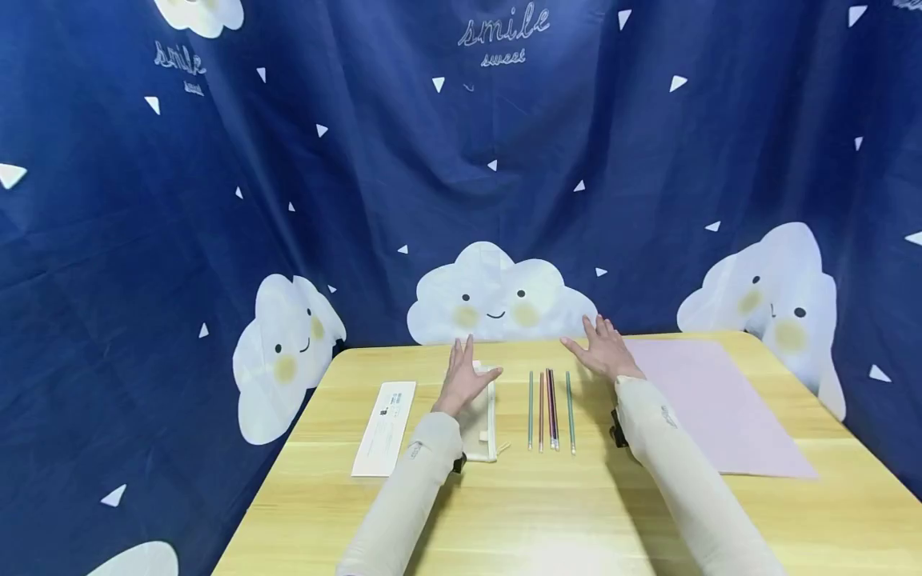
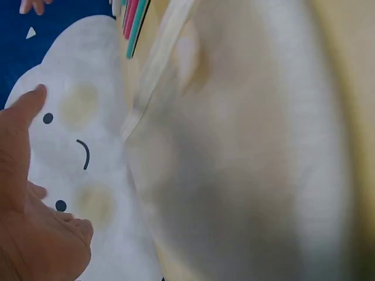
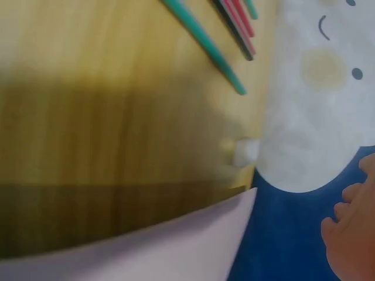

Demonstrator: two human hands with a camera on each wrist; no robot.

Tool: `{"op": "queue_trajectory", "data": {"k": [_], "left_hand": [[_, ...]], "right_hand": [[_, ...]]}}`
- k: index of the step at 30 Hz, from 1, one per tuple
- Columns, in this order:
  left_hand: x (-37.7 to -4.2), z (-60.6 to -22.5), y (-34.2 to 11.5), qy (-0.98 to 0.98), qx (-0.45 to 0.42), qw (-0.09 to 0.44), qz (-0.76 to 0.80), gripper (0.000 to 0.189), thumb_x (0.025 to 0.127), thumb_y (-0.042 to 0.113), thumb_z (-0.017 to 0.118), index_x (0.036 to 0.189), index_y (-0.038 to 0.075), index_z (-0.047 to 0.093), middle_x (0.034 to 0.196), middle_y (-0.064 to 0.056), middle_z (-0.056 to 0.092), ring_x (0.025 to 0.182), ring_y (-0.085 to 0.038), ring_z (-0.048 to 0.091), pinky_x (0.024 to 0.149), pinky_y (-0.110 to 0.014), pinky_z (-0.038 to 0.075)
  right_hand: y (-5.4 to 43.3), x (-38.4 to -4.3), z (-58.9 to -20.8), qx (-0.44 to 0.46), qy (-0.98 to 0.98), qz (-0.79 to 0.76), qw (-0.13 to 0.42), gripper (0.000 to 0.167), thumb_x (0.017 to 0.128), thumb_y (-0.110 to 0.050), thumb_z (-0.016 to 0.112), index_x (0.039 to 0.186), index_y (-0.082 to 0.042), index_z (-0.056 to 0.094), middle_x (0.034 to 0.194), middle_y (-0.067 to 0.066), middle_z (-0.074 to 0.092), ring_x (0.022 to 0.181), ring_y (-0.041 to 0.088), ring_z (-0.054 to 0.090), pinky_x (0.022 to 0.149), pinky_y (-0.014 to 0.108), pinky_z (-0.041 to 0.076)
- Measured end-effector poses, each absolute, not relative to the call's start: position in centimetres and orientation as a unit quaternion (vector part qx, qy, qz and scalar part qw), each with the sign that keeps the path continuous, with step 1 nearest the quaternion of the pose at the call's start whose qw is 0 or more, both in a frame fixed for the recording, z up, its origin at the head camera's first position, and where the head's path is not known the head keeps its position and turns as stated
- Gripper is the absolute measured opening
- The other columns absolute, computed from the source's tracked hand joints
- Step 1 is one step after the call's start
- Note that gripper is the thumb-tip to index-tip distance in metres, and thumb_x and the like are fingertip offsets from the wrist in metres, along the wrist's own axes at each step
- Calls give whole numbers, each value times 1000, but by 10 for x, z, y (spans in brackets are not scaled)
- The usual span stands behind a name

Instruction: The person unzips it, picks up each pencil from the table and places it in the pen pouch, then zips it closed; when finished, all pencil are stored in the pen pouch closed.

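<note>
My left hand [image 1: 464,382] hovers with fingers spread over a cream zippered pouch [image 1: 481,432] and hides part of it. In the left wrist view the pouch [image 2: 234,140] fills much of the picture, blurred, with the hand [image 2: 41,216] off at the left side. My right hand [image 1: 603,352], fingers extended and holding nothing, is raised near the back edge by the pink sheet [image 1: 713,408]. Between the hands several pencils [image 1: 551,408] lie roughly side by side, some green, others red or dark. A small white block [image 3: 246,152] shows on the table in the right wrist view.
A long white box [image 1: 385,428] with small print lies left of the pouch. The wooden table [image 1: 504,520] ends at the back against a dark blue curtain [image 1: 374,160] with clouds and triangles.
</note>
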State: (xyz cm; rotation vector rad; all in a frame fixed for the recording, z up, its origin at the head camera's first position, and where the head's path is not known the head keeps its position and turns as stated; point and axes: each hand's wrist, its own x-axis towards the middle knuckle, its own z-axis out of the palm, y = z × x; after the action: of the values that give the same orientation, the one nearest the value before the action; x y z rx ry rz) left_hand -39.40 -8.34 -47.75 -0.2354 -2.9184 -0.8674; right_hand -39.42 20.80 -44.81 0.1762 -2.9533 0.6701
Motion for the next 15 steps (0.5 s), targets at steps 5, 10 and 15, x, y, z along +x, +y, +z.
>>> {"op": "queue_trajectory", "data": {"k": [5, 10, 15], "left_hand": [[-376, -484, -84, -920, -68, 34, -384, 99, 79, 41, 70, 151, 13, 8, 155, -20, 12, 143, -36, 14, 116, -52, 26], [-359, -496, -78, -855, -93, 10, -510, 95, 78, 16, 72, 150, 15, 10, 155, -19, 12, 140, -41, 21, 116, -50, 27], [-347, -510, -69, -798, -62, 6, -599, 88, 78, 2, 68, 149, 14, 18, 153, -19, 19, 138, -40, 25, 115, -44, 30]], "right_hand": [[211, -389, -458, 60, -963, 262, 35, 88, 91, -62, 33, 148, 0, 8, 152, 32, -2, 140, 47, -1, 116, 61, 8], [210, -382, -471, 55, -952, 300, 12, 89, 91, -64, 31, 149, -3, 4, 153, 28, -6, 142, 44, -4, 115, 64, 8], [205, -377, -481, 64, -937, 344, 14, 87, 92, -62, 33, 150, -5, 1, 155, 25, -5, 143, 42, -4, 115, 64, 6]]}}
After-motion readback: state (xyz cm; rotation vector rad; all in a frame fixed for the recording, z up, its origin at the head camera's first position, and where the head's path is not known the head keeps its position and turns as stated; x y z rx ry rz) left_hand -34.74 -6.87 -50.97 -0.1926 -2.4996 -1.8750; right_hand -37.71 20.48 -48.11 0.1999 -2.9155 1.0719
